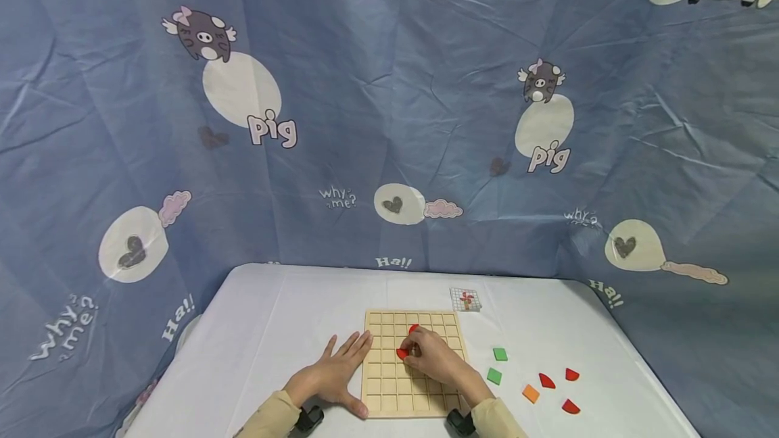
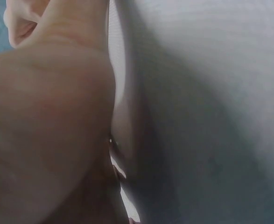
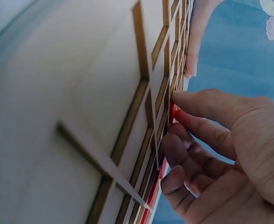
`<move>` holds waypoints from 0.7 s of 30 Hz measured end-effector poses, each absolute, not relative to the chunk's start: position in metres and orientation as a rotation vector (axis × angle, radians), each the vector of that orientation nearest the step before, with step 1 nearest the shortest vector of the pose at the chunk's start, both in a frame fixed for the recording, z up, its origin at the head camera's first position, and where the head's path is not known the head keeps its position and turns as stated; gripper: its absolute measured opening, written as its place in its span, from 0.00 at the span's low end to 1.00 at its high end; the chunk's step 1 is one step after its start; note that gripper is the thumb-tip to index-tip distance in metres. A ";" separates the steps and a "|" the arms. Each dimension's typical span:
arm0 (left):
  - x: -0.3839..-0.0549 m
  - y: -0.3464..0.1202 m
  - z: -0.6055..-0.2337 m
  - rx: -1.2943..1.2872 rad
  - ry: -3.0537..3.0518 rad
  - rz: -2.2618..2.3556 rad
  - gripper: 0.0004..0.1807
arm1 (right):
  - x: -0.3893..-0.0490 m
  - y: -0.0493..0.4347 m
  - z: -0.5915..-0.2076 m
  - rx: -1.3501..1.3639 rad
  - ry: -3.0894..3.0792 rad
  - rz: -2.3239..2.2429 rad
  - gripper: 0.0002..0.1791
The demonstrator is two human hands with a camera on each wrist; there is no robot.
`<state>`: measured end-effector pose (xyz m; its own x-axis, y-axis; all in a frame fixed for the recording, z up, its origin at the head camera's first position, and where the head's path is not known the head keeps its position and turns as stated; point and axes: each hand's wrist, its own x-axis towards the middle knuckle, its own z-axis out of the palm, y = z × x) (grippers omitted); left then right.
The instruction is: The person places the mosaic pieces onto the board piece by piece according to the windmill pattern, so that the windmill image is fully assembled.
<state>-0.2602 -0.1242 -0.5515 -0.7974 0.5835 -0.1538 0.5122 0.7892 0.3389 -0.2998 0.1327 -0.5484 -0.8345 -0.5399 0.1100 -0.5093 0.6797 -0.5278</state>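
Observation:
A wooden grid board (image 1: 381, 405) lies on the white table. My left hand (image 1: 333, 376) rests with spread fingers along the board's left edge; in the left wrist view the palm side (image 2: 48, 121) fills much of the picture. Over the middle of the grid, my right hand (image 1: 437, 358) pinches a small red piece (image 1: 402, 353) between thumb and index finger. The right wrist view shows this red piece (image 3: 173, 111) at the fingertips, close against the grid. Another red piece (image 1: 414, 328) lies in the grid just beyond the right hand, partly covered by it.
To the board's right lie two green squares (image 1: 500, 354), an orange square (image 1: 531, 393) and three red rounded-edge pieces (image 1: 546, 380). A small gridded card with a red picture (image 1: 466, 300) lies behind the board's right corner. A blue printed curtain (image 1: 389, 120) hangs behind the table.

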 end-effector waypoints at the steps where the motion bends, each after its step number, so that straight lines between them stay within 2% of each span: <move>1: -0.260 -0.124 -0.552 0.851 2.729 0.414 0.73 | -0.300 0.133 -0.548 -0.886 2.827 -0.863 0.09; 10: -0.260 -0.124 -0.552 0.840 2.718 0.419 0.73 | -0.296 0.150 -0.537 -0.871 2.795 -0.941 0.12; 21: -0.262 -0.124 -0.551 0.837 2.718 0.421 0.74 | -0.289 0.197 -0.528 -0.829 2.851 -1.001 0.13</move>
